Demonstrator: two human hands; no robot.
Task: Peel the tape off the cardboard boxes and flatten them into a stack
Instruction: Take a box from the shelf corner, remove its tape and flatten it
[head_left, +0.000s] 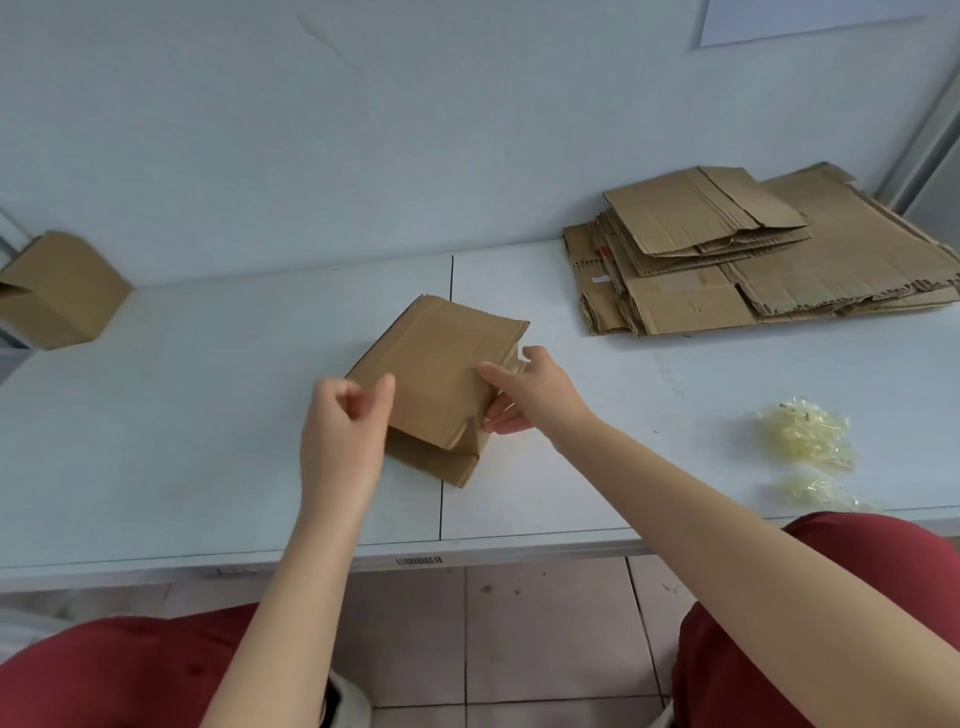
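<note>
Near edge of bench: a barcode label on the front lip.

Centre of bench, across the seam between its two panels: one collapsed box, lying nearly flat with the near end flap folded under.
- The right hand grips its right edge, thumb on top and fingers beneath.
- The left hand is at the left edge with curled fingers and the thumb against the board. Whether it actually holds the cardboard cannot be determined.

Assessment: thin corrugated board, light, stiff along the flutes, and likely to spring open at the creases. Best held by opposite edges and pressed flat.

Right side, toward the near edge: wads of peeled tape.

Far right corner: the stack of flattened boxes, untidy.

Far left corner: one standing box, not yet flattened.
</note>
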